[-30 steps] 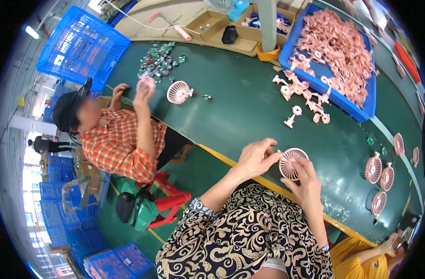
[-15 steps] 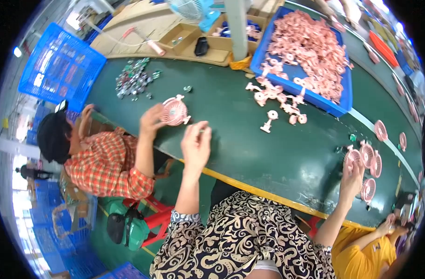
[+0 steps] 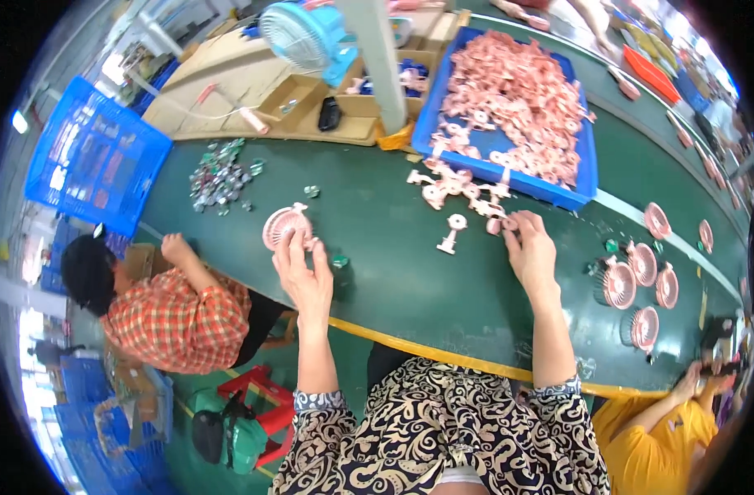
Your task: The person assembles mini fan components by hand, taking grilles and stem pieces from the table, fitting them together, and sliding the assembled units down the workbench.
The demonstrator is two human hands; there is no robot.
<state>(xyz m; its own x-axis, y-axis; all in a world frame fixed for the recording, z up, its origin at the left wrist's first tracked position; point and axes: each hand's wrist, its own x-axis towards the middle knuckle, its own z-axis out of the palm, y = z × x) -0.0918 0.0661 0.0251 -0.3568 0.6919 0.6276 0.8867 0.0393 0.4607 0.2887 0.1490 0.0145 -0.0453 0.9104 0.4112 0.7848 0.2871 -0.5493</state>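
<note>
My left hand point(image 3: 305, 276) has its fingers over the near right edge of a round pink fan housing point(image 3: 283, 227) with ribs, which is on the green table. A small green-and-silver part point(image 3: 340, 261) lies beside that hand. My right hand point(image 3: 532, 254) pinches the end of a pink plastic bracket point(image 3: 499, 223) at the near edge of a loose heap. Fingers partly hide this bracket. One more pink bracket point(image 3: 452, 233) lies apart between my hands.
A blue tray point(image 3: 587, 186) full of pink brackets stands at the back. Several fan housings point(image 3: 643, 264) sit at the right. Small metallic parts point(image 3: 218, 177) are heaped at the far left, near a blue crate point(image 3: 96, 157). A co-worker in plaid point(image 3: 175, 322) sits left; a yellow sleeve point(image 3: 653, 445) shows right.
My left hand has moved left onto the fan housing, where the co-worker's hand was; that hand has drawn back. My right hand has left the housings at right for the bracket heap.
</note>
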